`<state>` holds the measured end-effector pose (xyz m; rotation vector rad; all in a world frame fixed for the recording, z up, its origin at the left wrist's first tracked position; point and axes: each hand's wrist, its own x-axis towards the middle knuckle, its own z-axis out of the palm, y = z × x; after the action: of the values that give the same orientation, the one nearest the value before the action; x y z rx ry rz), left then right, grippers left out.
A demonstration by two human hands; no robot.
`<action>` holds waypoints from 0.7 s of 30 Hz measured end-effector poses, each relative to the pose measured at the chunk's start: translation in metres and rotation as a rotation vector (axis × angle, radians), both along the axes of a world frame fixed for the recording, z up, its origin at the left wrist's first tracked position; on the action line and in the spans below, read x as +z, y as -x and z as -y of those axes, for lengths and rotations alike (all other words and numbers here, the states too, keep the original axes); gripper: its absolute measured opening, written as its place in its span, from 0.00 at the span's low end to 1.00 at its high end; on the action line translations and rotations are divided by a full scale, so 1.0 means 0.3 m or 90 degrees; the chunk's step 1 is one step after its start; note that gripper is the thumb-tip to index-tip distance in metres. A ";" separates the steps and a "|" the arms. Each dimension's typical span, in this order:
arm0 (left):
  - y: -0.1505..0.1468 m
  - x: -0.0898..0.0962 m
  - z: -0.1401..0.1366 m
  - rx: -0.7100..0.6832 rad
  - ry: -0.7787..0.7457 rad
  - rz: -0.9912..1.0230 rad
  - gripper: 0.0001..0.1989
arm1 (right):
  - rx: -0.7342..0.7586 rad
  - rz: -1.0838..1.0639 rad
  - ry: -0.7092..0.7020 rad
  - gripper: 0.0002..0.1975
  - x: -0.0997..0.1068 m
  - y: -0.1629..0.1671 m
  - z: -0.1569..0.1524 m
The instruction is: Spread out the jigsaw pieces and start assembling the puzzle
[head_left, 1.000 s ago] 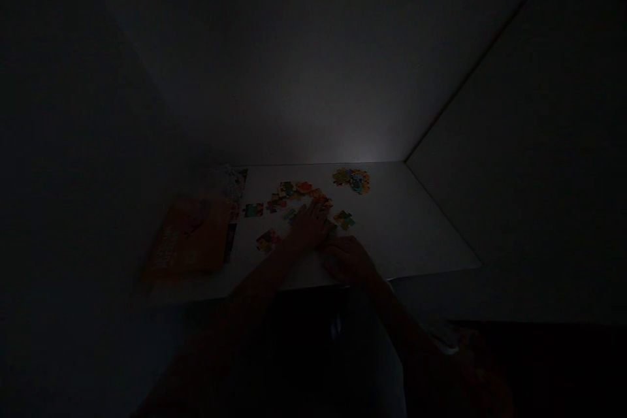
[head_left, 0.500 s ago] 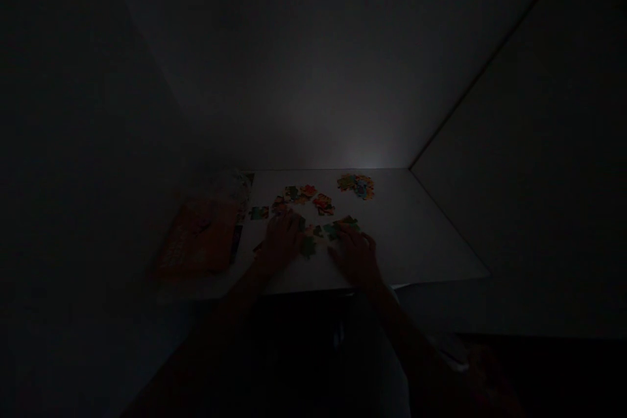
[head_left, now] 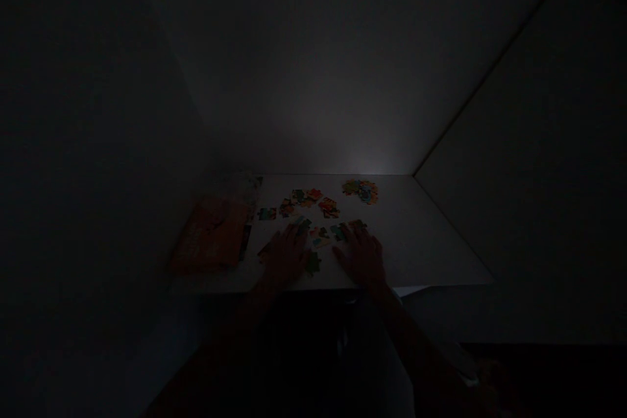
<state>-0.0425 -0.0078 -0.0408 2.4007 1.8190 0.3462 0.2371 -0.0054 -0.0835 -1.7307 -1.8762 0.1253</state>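
Near the desk's (head_left: 431, 241) front edge, both hands are laid flat, fingers spread: left hand (head_left: 284, 255) and right hand (head_left: 363, 256) pin loose puzzle pieces (head_left: 321, 236) (nothing gripped); orange box (head_left: 213, 235) left.

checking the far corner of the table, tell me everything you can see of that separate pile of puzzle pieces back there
The pile of puzzle pieces is a small loose heap of flat, cardboard-looking jigsaw pieces in orange, yellow and blue-green, some overlapping. It lies on the white table near the far edge, close to the wall corner, to the right of the other scattered pieces. Neither hand touches it; both rest well nearer the front edge. The dim light hides any printed detail.
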 end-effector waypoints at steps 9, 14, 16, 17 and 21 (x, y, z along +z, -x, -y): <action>0.004 0.074 0.062 0.090 0.056 -0.061 0.33 | 0.040 0.062 0.014 0.40 -0.010 -0.007 -0.013; -0.001 0.063 0.007 0.085 0.037 -0.039 0.34 | 0.251 0.105 0.066 0.37 0.011 -0.020 -0.001; -0.003 0.049 -0.021 0.061 0.026 -0.035 0.34 | 0.258 0.108 0.075 0.36 0.017 -0.024 -0.003; -0.004 0.042 -0.032 0.044 0.027 -0.032 0.34 | 0.246 0.109 0.074 0.35 0.021 -0.024 -0.010; -0.003 0.014 -0.046 -0.005 0.008 -0.012 0.33 | 0.173 0.127 0.061 0.34 0.050 -0.001 -0.111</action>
<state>-0.0415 0.0059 -0.0366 2.4107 1.8133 0.3126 0.2374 0.0279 -0.0684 -1.5904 -2.2812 0.1543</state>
